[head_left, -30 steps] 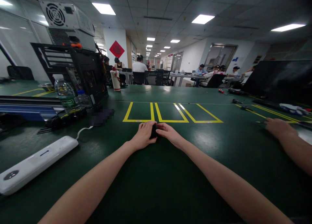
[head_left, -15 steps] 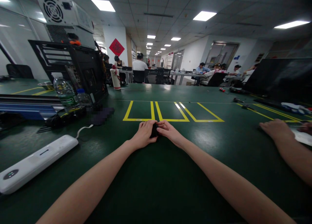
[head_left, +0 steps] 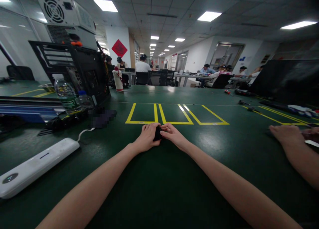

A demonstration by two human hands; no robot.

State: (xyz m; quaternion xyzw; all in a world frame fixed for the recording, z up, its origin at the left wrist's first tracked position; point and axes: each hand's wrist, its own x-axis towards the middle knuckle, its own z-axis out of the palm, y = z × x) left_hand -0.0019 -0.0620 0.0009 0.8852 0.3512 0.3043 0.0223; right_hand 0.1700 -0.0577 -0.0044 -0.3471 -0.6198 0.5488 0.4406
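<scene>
Between my two hands is a small black object [head_left: 158, 133], mostly covered by fingers, so its kind cannot be made out. My left hand [head_left: 149, 136] is closed round its left side, with the thumb towards me. From the right, the bent fingers and thumb of my right hand [head_left: 172, 134] close on its other side. Both hands rest low at the dark green table [head_left: 159, 189], just on the near side of the yellow tape markings [head_left: 174, 123].
Left are a white power strip [head_left: 42, 166], a water bottle [head_left: 65, 92], a black computer case [head_left: 87, 72] and a dark blurred item [head_left: 103, 118]. A patterned cylinder [head_left: 118, 80] stands farther back. At the right edge, another person's hand [head_left: 286, 135] works near a dark monitor-like panel [head_left: 286, 81].
My hands and the black object hold nearly the same place. At the right, the other person's hand has shifted slightly to the right, and less of the white item beside it shows.
</scene>
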